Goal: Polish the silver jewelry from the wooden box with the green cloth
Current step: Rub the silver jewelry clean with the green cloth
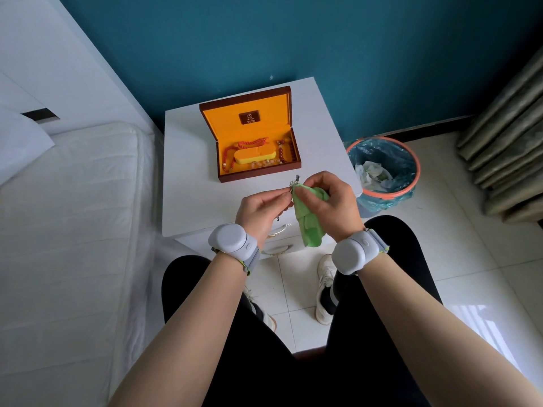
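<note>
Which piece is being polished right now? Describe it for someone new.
On the white nightstand, in front of the open wooden box, two hands meet. Between left hand and green cloth is a small silver piece; the box's beads are red.

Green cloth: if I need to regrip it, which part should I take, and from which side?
Take the green cloth by its free tail, hanging below the right hand, probably from the near side. Its top is bunched under the right hand's fingertips against the silver jewelry, which the left hand pinches, so there is little room there. The tail hangs loose in front of the white nightstand.
</note>
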Demonstrator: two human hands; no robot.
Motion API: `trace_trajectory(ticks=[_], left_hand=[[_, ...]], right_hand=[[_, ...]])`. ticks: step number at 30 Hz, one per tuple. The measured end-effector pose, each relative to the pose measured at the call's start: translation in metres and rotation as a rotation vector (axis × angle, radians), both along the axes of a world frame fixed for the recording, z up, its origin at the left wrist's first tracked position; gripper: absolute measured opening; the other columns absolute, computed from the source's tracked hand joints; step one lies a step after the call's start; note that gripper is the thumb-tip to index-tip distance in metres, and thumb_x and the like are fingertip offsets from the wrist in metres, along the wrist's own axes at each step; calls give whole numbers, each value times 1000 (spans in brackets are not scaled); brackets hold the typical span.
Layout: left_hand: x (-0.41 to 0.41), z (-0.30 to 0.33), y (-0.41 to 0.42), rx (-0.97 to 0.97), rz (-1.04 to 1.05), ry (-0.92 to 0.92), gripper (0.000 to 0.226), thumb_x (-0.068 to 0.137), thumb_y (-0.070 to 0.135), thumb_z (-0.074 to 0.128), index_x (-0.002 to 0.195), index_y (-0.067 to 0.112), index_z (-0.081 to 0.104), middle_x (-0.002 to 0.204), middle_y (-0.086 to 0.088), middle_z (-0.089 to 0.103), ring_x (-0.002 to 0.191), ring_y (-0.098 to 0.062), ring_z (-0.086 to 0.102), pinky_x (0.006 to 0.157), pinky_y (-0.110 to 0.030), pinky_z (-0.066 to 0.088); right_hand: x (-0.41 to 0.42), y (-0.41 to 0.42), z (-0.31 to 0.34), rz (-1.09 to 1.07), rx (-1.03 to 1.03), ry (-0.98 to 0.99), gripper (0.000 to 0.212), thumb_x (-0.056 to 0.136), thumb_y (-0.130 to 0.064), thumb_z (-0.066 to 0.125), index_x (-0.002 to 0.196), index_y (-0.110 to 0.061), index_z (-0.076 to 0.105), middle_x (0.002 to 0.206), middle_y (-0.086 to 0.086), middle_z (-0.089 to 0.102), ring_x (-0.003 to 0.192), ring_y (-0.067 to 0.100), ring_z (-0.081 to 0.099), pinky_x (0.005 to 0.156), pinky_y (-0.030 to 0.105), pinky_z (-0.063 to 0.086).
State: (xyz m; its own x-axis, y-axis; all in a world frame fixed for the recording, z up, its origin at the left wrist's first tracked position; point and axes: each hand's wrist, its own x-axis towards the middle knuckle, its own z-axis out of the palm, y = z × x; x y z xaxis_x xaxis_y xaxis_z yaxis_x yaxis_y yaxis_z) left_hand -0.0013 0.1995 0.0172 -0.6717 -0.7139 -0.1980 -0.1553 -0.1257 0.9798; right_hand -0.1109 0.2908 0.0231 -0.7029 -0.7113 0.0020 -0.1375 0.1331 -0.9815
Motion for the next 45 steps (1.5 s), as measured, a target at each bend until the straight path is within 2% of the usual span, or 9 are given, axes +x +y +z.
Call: trace_trajectory(ticks=[8, 12, 16, 20, 26, 30, 36, 40, 45], left_hand=[[-2, 3, 2, -30, 3, -48, 21, 84, 20, 63, 83, 39, 73, 72, 13, 72, 70, -5, 63, 90, -40, 50], [-2, 5, 3, -89, -20, -43, 18, 85, 21, 63, 85, 36, 73, 67, 15, 70, 63, 2, 60, 80, -32, 49], [-3, 5, 2, -125, -8, -74, 24, 86, 17, 62, 81, 38, 72, 69, 19, 70, 69, 4, 63, 77, -22, 49], [-5, 4, 2, -154, -18, -78, 14, 85, 19, 63, 90, 27, 73, 70, 19, 71, 72, 4, 64, 73, -11, 48], [-4, 3, 3, -159, -17, -113, 15, 85, 20, 63, 97, 20, 73, 76, 14, 71, 74, 5, 64, 74, -9, 46], [-3, 4, 2, -185, -6, -147, 17, 86, 21, 62, 100, 17, 72, 72, 12, 69, 68, 7, 60, 70, -8, 45], [-2, 5, 3, -197, -7, -168, 18, 86, 20, 62, 100, 17, 72, 73, 13, 69, 68, 8, 60, 70, -9, 45], [-3, 5, 2, -195, -5, -174, 17, 85, 19, 63, 100, 18, 72, 73, 13, 69, 68, 7, 61, 72, -14, 47], [-2, 5, 2, -186, 7, -167, 18, 86, 15, 62, 101, 16, 72, 73, 13, 69, 68, 6, 62, 79, -23, 48]], right_hand=[[-1, -2, 4, -39, 19, -32, 22, 82, -14, 70, 68, -25, 56, 67, -5, 59, 63, 11, 56, 61, 22, 48], [-1, -1, 5, 17, 46, 2, 24, 82, -14, 69, 67, -26, 56, 67, -8, 60, 63, 8, 57, 61, 18, 48], [-3, -2, 6, -47, 50, -59, 19, 82, -17, 70, 69, -23, 58, 69, -3, 61, 66, 13, 57, 63, 25, 50], [-2, -2, 6, -30, 63, -33, 19, 82, -16, 70, 68, -23, 58, 68, -5, 61, 66, 14, 57, 62, 23, 49], [0, -3, 6, 1, 91, 58, 11, 82, -17, 69, 74, -19, 61, 71, -8, 61, 70, 13, 57, 65, 20, 47], [-2, -4, 6, -47, 84, 25, 14, 81, -17, 69, 72, -21, 60, 71, -8, 61, 72, 16, 59, 67, 27, 49], [-2, -2, 4, -30, 77, 18, 15, 82, -18, 70, 72, -22, 60, 71, -10, 61, 70, 12, 58, 65, 21, 47], [-3, 0, 5, 17, 71, 8, 21, 82, -16, 70, 67, -26, 58, 70, -11, 61, 67, 6, 57, 65, 20, 47], [-6, 1, 4, -22, 73, -11, 20, 82, -17, 70, 68, -26, 58, 71, -7, 61, 71, 15, 57, 69, 27, 49]])
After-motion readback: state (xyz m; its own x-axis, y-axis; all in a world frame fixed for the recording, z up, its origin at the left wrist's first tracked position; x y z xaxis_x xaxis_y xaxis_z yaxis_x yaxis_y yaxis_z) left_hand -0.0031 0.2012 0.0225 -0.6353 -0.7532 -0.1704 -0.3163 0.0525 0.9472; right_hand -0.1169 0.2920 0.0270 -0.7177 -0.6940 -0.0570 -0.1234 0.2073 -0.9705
